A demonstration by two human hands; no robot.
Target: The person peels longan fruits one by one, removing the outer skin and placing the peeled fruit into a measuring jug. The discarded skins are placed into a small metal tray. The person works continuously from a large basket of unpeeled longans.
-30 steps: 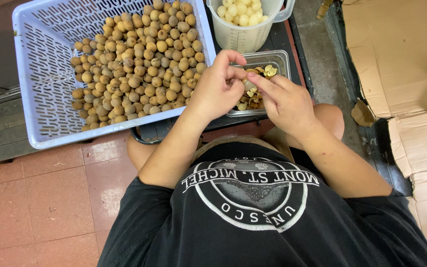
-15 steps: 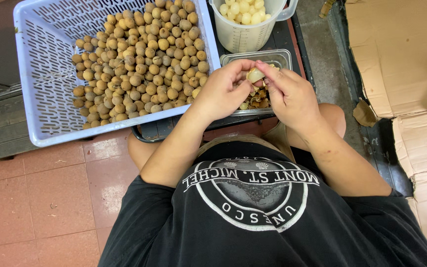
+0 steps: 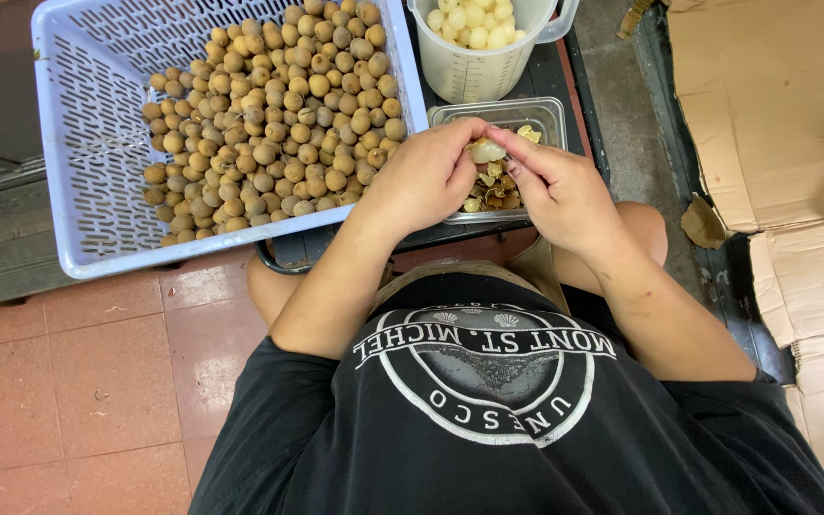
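Peeling is mid-step: the left hand [image 3: 428,179] pinches a half-shelled pale fruit [image 3: 486,150] in closed fingertips, while the right hand [image 3: 560,186] (fingers curled, barely parted) picks at it — directly over the shell tray [image 3: 550,112]. The next move likely calls for stripping the remaining husk.

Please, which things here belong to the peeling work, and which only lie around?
Belonging to the work:
- left hand and right hand, holding a half-peeled fruit
- blue basket of brown unpeeled fruit
- clear tray of shells
- measuring jug of peeled fruit

Lying about:
- flattened cardboard
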